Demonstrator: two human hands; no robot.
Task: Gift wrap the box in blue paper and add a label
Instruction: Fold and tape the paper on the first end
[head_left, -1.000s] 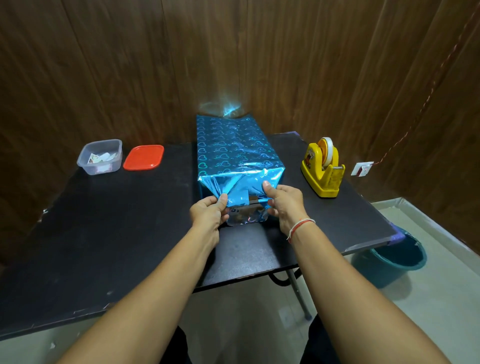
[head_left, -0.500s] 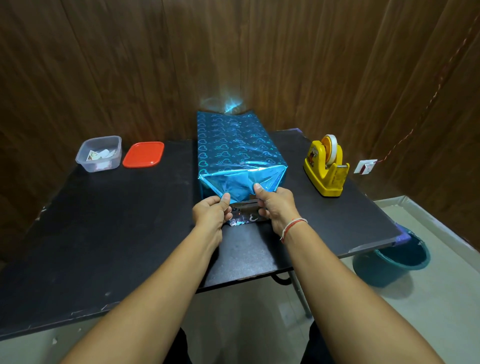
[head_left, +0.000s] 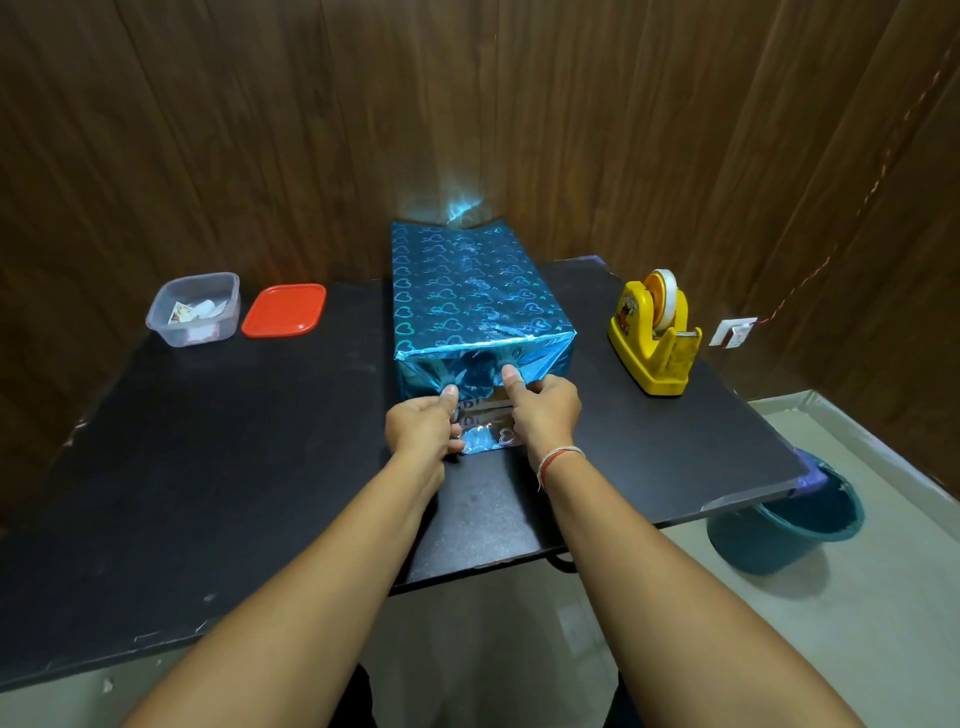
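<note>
While a teal bucket stands on the floor under the table's right corner, the person's two forearms reach over the near edge of the black table to the near end of the box. The left hand and the right hand sit side by side there, each with fingers curled and thumb up, pinching the loose blue paper at that end; a red and white thread circles the right wrist. The box lies at the table's middle, lengthwise away from the person, touching both hands, its top and sides covered in shiny paper printed with hearts. Between the thumbs a strip of bare box shows with some printing too blurred to read. To the right, well apart, stands a yellow tape dispenser bearing a small sticker that cannot be read. Far left sit a red lid and, just beside it, a clear tub holding paper scraps.
</note>
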